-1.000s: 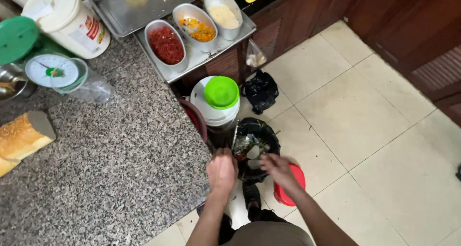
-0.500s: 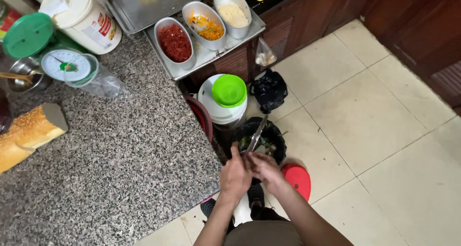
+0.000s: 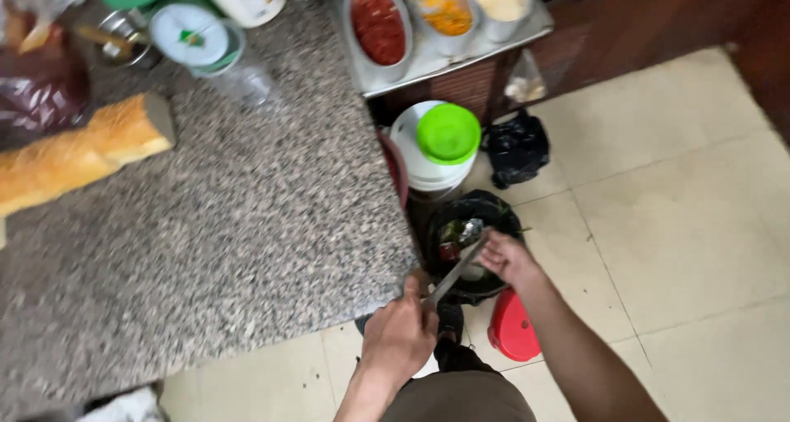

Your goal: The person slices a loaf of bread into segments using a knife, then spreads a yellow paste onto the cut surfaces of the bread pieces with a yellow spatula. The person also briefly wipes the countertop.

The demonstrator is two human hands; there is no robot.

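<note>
My left hand (image 3: 401, 335) grips the handle of a knife (image 3: 455, 275), whose blade points up and to the right over a black-lined waste bin (image 3: 502, 216) on the floor. My right hand (image 3: 506, 257) reaches over the bin's rim with its fingers at the blade, and whether it pinches anything I cannot tell. Dark scraps and something shiny lie inside the bin. Both hands are just off the front right corner of the speckled granite counter (image 3: 206, 249).
A white bucket with a green lid (image 3: 448, 134) stands behind the bin, a black bag (image 3: 516, 148) beside it, a red lid (image 3: 514, 331) on the tiles. On the counter lie a bread loaf (image 3: 78, 154), jars, and a metal tray (image 3: 428, 60) of sauce dishes.
The camera has swung right and down, so the counter now fills the left. My hands have come together over the bin, the knife blade now pointing into it.
</note>
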